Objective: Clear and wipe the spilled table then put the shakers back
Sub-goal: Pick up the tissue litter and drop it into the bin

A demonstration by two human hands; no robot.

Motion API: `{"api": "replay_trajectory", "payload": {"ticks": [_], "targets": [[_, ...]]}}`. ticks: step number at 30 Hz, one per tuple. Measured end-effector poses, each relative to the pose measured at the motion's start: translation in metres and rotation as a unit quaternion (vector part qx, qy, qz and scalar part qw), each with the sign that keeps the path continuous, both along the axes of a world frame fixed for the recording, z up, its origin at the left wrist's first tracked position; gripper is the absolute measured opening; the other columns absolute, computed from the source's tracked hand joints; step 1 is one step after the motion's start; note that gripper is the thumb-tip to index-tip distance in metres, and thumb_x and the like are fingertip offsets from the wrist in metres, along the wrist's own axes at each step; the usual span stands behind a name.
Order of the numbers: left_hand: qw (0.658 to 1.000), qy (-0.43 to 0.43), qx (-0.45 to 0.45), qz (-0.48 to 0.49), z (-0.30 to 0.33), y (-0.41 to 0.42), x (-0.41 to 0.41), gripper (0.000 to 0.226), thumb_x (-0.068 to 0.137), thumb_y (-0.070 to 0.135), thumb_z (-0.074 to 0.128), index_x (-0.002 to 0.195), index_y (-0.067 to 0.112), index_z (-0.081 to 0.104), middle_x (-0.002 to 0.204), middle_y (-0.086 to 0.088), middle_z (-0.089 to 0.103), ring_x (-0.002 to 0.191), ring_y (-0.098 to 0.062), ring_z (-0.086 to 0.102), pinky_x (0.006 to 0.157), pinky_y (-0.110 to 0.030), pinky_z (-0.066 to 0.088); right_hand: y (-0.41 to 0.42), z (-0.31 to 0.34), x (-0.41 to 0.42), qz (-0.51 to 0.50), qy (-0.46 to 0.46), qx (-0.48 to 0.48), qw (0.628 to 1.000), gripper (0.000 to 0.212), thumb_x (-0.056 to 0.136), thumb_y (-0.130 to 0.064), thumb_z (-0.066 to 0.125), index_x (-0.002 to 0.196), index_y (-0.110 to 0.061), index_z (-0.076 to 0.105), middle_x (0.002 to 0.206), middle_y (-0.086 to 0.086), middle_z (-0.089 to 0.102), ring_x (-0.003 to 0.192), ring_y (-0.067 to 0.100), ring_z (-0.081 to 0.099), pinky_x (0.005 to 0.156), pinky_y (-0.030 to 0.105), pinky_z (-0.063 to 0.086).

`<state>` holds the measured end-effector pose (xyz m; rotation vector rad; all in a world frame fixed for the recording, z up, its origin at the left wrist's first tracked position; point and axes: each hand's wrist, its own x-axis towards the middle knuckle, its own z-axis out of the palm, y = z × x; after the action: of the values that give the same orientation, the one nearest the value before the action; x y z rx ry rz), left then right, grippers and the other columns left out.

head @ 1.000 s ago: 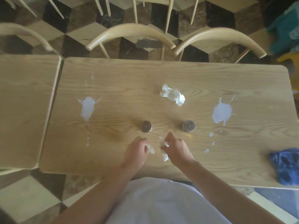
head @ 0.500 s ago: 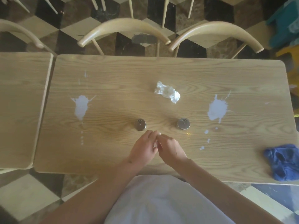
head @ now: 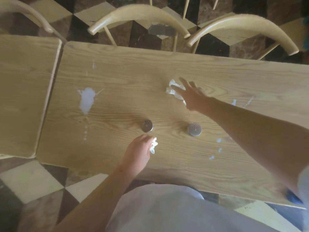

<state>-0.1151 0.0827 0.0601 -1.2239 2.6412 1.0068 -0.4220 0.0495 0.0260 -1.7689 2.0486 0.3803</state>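
The crumpled paper (head: 173, 89) lies on the far middle of the wooden surface (head: 217, 77), and the right hand (head: 189, 96) is stretched out over it with its fingers spread wide and straight — it is not holding the paper yet, and I cannot tell if the fingertips touch it. Nearer to the person, the left hand (head: 138, 153) has its fingers curled round a small white scrap (head: 153, 144), just in front of the left shaker (head: 147, 125). The right shaker (head: 194, 129) stands upright a little way off to the side, under the reaching arm. To do this step well, I think the right hand should come down on top of the paper, close all its fingers round the whole ball so no bits fall off, and lift it straight up, keeping the arm high so it does not knock the right shaker over. A big white spill (head: 87, 99) sits on the left part of the surface, with small drops trailing toward the near edge, and more white splashes (head: 219, 140) show near the right arm — these are not yet wiped. A second ago both hands were close together at the near edge, each with a bit of white scrap. Now only the left one shows a scrap, and the right one has gone far out to the crumpled paper.
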Motion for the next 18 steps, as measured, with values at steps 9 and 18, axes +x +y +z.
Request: {"api": "replay_trajectory", "payload": {"ticks": [9,18], "targets": [[0.991,-0.027,0.024,0.125,0.001,0.036,0.051,0.025,0.092,0.009,0.054,0.113,0.015,0.067,0.104,0.007,0.063,0.095,-0.013,0.060,0.078,-0.024,0.045,-0.034,-0.014,-0.004,0.032,-0.020,0.013,0.999,0.018,0.087,-0.029,0.054,0.091,-0.022,0.070,0.091,0.003,0.071,0.075,0.024,0.065,0.060,0.028,0.045],[0.988,-0.028,0.054,0.139,0.012,0.035,0.055,0.012,0.091,0.013,0.058,0.097,0.012,0.069,0.075,0.024,0.054,0.080,-0.001,0.054,0.073,-0.015,0.038,0.033,0.041,0.063,-0.258,-0.150,-0.064,0.952,0.035,0.100,-0.040,0.039,0.106,-0.012,0.058,0.102,0.019,0.065,0.091,0.038,0.063,0.068,0.037,0.042]]}}
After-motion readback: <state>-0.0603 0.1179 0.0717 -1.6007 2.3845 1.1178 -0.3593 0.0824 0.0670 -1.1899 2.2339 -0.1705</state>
